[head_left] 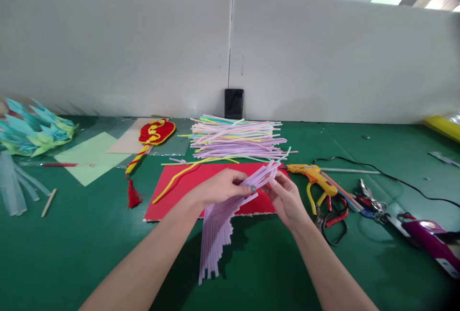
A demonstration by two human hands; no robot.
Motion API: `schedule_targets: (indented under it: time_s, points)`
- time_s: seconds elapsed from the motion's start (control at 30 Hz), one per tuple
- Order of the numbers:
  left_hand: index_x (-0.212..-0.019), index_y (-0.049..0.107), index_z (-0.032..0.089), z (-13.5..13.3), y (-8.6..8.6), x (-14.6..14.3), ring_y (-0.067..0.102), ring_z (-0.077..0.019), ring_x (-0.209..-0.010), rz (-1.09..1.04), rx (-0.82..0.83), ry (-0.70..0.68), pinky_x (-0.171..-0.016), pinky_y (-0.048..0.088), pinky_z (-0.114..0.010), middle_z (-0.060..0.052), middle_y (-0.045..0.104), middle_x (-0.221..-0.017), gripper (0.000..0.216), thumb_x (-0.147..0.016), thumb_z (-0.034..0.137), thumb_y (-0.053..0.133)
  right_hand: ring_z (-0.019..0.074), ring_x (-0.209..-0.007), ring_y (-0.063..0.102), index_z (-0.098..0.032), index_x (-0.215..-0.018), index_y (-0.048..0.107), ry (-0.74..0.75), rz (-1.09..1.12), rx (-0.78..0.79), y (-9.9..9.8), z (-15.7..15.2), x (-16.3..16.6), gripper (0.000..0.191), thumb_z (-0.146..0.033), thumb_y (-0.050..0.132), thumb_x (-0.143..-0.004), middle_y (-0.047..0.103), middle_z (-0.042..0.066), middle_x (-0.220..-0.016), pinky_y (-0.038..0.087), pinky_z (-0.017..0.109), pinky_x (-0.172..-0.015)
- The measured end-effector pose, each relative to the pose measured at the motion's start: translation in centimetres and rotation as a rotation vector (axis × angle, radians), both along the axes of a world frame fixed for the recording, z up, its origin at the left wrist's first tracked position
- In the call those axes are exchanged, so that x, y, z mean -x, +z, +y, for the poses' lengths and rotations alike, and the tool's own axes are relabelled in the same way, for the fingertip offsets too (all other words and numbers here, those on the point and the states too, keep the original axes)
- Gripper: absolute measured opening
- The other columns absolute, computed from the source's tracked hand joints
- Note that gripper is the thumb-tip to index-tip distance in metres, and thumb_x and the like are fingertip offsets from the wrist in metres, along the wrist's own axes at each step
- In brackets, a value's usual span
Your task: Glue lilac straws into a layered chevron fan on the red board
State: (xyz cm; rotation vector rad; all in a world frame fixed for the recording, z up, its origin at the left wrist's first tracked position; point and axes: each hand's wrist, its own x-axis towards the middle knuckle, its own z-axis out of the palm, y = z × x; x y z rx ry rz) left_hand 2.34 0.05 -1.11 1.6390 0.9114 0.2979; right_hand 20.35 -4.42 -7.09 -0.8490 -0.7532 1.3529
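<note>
A wing-like piece made of lilac pipe cleaners [217, 234] bends between my hands, its long stepped strands hanging toward me. My left hand [223, 187] is closed around its upper bend, thumb on top. At the upper right end, my right hand [285, 198] pinches the strands between thumb and fingers; the exact fingertip contact is partly hidden. Beneath both hands lies a red sheet [179, 191] with a ragged front edge. A loose yellow pipe cleaner [174, 184] curves across its left side.
Behind lies a pile of pastel pipe cleaners [237, 143], with a phone [234, 103] against the partition. Rightward are a yellow glue gun [316, 177], pliers [336, 222], scissors and a cord. A red-and-yellow fan [157, 132], papers and a teal folded-paper piece [34, 129] lie left.
</note>
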Motion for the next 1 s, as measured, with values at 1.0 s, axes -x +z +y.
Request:
schedule_targets:
  time_s: [1.0]
  points:
    - [-0.084, 0.064, 0.017, -0.08, -0.46, -0.28, 0.054, -0.0187, -0.076, 0.029, -0.048, 0.008, -0.067, 0.039, -0.026, -0.002, 0.062, -0.08, 0.029, -0.077, 0.044, 0.058, 0.0085, -0.06, 0.052, -0.024, -0.075, 0.062, -0.102, 0.017, -0.016, 0.56, 0.01, 0.62, 0.018, -0.027, 0.077, -0.065, 0.058, -0.005, -0.069, 0.046, 0.022, -0.058]
